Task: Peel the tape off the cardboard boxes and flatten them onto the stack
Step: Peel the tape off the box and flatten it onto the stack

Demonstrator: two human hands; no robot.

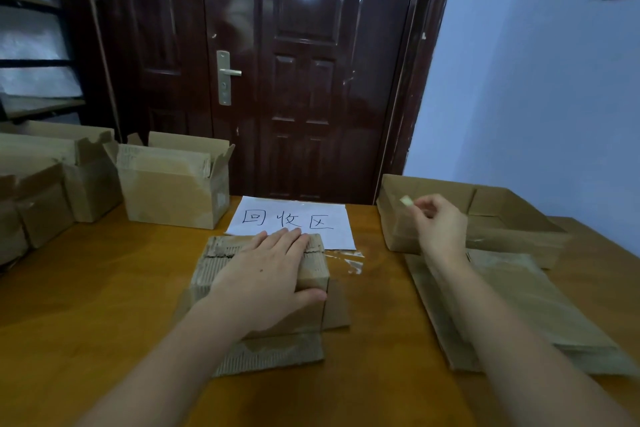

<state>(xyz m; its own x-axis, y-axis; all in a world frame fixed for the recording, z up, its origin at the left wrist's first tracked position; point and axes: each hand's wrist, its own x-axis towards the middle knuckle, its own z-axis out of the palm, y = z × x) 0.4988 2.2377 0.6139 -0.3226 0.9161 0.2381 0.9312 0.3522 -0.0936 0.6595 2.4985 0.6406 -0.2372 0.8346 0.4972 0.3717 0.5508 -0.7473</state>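
A small brown cardboard box (214, 263) stands at the middle of the wooden table, its lower flaps spread out on the tabletop. My left hand (266, 274) lies flat on its top, thumb down the right side. Raised at the right, my right hand (438, 225) pinches a small scrap of tape (405, 201) between thumb and fingers. Flattened cardboard (519, 302) lies under my right forearm. Clear peeled tape (349, 262) lies on the table just right of the box.
A white paper sheet with handwritten characters (294, 218) lies behind the box. An open shallow box (485, 211) sits at the far right. Several open boxes (173, 180) stand at the far left. A dark door (277, 62) is behind the table.
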